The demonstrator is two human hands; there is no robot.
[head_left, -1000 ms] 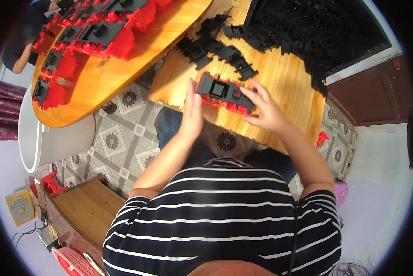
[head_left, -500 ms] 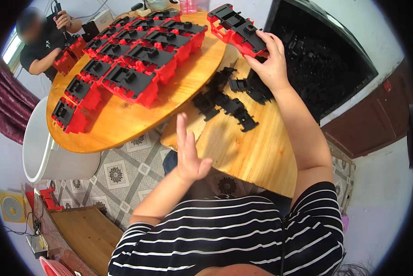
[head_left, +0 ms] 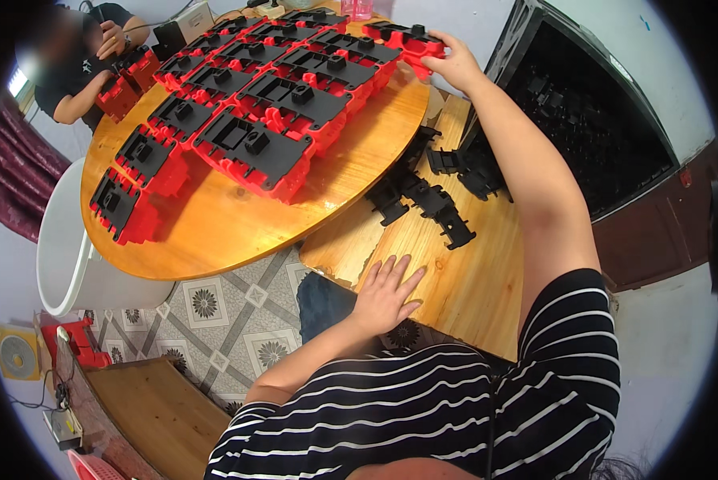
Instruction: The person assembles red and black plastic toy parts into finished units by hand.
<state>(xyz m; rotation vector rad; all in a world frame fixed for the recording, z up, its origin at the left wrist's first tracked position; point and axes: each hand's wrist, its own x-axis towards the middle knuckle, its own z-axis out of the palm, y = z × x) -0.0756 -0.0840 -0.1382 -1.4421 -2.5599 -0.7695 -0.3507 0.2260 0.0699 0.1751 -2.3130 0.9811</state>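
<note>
My right hand (head_left: 457,64) reaches to the far right rim of the oval wooden table (head_left: 215,240), fingers closed round the end of a red and black plastic housing (head_left: 403,42). That housing sits beside rows of similar red housings with black tops (head_left: 255,148) covering much of the tabletop. My left hand (head_left: 387,298) lies flat with its fingers spread on the near edge of the lower wooden board (head_left: 471,296). Beyond it on the board lie several loose black plastic parts (head_left: 435,206), apart from the hand.
At the far left another person (head_left: 95,64) holds a red housing (head_left: 127,88) and a dark tool. A large black-framed bin (head_left: 583,120) full of black parts stands at right. A white tub (head_left: 63,240) is left of the table; a small fan (head_left: 19,356) is at lower left.
My right hand has carried the red and black housing forward from above the board to the far side of the oval table. My left hand has come down from mid-air onto the board.
</note>
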